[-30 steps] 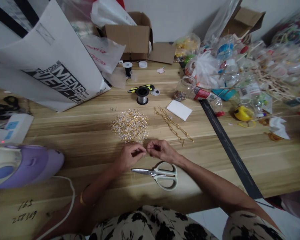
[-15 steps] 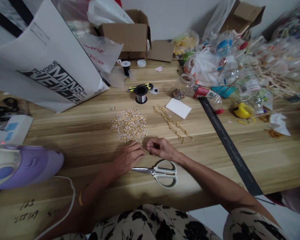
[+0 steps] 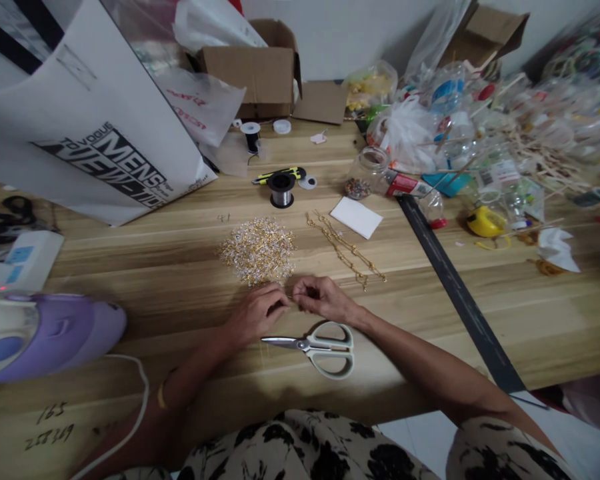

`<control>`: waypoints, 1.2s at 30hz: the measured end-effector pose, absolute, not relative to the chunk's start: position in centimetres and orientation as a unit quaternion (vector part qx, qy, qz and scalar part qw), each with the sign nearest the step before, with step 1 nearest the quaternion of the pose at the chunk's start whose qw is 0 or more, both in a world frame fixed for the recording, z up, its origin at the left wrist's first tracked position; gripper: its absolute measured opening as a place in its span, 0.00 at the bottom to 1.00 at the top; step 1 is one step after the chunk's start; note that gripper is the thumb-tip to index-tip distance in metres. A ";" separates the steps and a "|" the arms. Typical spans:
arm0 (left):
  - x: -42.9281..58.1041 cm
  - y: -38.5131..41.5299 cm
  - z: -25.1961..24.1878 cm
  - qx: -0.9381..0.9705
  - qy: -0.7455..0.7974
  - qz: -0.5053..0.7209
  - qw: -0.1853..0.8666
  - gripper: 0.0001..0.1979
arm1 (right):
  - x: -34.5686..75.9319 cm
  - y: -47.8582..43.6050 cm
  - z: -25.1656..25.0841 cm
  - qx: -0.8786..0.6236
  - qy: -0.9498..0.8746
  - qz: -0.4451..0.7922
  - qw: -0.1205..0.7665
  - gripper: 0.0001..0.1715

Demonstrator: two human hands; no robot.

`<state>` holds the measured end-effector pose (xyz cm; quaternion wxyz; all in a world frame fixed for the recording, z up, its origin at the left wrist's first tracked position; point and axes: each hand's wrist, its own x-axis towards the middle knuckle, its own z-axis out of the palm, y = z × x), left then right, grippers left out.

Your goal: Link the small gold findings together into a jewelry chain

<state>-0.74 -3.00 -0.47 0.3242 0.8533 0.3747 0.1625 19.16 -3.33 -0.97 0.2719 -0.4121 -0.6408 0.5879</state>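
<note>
Apparently, some gold chain (image 3: 354,251) lies already made on the bench (image 3: 170,287), while the big heap of gold-and-clear pieces (image 3: 259,251) seems left unworked; just beside it, the left hand (image 3: 260,311) and the right hand (image 3: 326,299) pinch between their fingers one tiny piece (image 3: 291,298), too small to identify.

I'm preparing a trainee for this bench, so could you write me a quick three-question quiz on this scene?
1. True or false: the scissors lie nearer the wearer's body than the glittery pile does.
2. Which lies nearest the white card: A) cardboard box, B) gold strands, C) purple appliance?
3. Are the fingertips of the left hand and right hand close together or far apart?
Key: 1. True. 2. B. 3. Close together.
</note>
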 end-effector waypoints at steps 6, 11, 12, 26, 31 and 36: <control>-0.6 -2.7 -0.8 0.739 0.472 0.201 0.437 0.04 | 19.0 -3.4 -1.3 -0.414 -0.637 0.582 0.289 0.04; -0.4 -2.7 -0.6 0.685 0.486 0.241 0.487 0.05 | 18.6 -3.6 -1.6 -0.425 -0.652 0.553 0.297 0.05; -0.4 -2.7 -0.5 0.677 0.487 0.248 0.494 0.05 | 18.6 -3.6 -1.7 -0.426 -0.659 0.542 0.301 0.05; -0.2 -2.7 -0.6 0.632 0.471 0.285 0.546 0.04 | 18.2 -4.0 -2.0 -0.416 -0.694 0.494 0.318 0.08; -0.2 -2.7 -0.7 0.625 0.471 0.285 0.553 0.03 | 18.2 -4.0 -1.8 -0.421 -0.724 0.451 0.309 0.06; -0.2 -2.7 -0.8 0.627 0.466 0.285 0.555 0.02 | 18.1 -4.0 -1.6 -0.426 -0.747 0.416 0.295 0.05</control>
